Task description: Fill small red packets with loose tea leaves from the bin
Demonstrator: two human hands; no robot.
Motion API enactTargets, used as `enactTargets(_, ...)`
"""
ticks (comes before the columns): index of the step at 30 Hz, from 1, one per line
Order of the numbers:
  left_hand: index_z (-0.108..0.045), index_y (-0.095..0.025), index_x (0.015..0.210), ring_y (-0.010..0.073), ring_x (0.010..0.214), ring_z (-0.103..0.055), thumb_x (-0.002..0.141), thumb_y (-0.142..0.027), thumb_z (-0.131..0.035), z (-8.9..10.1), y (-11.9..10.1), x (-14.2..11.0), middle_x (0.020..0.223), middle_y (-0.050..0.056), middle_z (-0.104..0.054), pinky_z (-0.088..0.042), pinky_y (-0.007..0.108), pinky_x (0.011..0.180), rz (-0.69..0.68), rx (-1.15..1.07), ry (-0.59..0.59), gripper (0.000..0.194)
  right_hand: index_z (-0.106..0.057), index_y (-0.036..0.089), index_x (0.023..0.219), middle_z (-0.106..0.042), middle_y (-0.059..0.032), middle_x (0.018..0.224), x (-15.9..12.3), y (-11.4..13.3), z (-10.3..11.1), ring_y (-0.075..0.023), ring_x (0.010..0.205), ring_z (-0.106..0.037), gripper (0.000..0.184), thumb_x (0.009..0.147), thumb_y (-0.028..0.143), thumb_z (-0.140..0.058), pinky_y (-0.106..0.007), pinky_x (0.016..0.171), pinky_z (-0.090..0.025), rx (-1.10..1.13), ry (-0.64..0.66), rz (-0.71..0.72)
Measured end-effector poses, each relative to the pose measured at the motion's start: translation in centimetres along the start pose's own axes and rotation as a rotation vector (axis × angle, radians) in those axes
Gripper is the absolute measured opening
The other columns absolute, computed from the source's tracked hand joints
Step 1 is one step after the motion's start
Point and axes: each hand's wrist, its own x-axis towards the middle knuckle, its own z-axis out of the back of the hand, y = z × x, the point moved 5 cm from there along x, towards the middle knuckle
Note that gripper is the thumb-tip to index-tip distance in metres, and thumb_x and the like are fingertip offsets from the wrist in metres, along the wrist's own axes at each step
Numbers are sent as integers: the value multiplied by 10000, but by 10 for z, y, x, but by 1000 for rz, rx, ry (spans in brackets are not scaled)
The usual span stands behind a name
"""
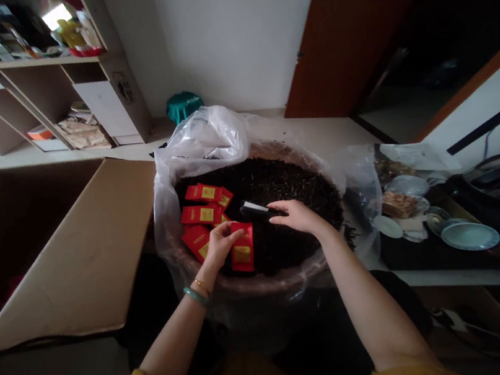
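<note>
A round basket lined with clear plastic [222, 130] holds dark, twisted tea leaves [290, 184]. My left hand [219, 243] pinches a red tea packet [244, 254] with a gold label by its upper edge, over the leaves. More red packets [202, 214] lie in a loose pile on the left side of the leaves, just beyond that hand. My right hand [296, 215] grips a small dark scoop [256, 210] with a pale strip along it, close above the leaves. Whether the scoop carries any leaves is too dark to tell.
An open cardboard box [85, 250] stands at the left. To the right, a low table bears a white dish [469, 236], small cups and a plastic bag [356, 184]. Behind are a desk [130, 92], a green bag [184, 106] and a brown door [339, 30].
</note>
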Motion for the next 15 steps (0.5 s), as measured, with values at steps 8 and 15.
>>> enactTargets(8, -704, -141, 704, 121, 617, -564, 611, -409, -761, 9, -4, 2, 648, 3, -664, -428, 226, 612, -116, 90, -123, 290, -660, 171, 1128, -664, -152, 1163, 0, -24, 2, -321, 1094, -601, 354, 775, 187, -653, -451, 923, -450, -482, -41, -210)
enactTargets(15, -727, -147, 723, 149, 660, -575, 645, -460, -720, 4, -7, -2, 685, 16, -682, -439, 244, 624, -159, 165, -70, 323, -708, 187, 939, -724, -35, 843, 1, 39, -52, -143, 695, -637, 177, 789, 271, -667, -246, 666, -487, 55, -123, 209)
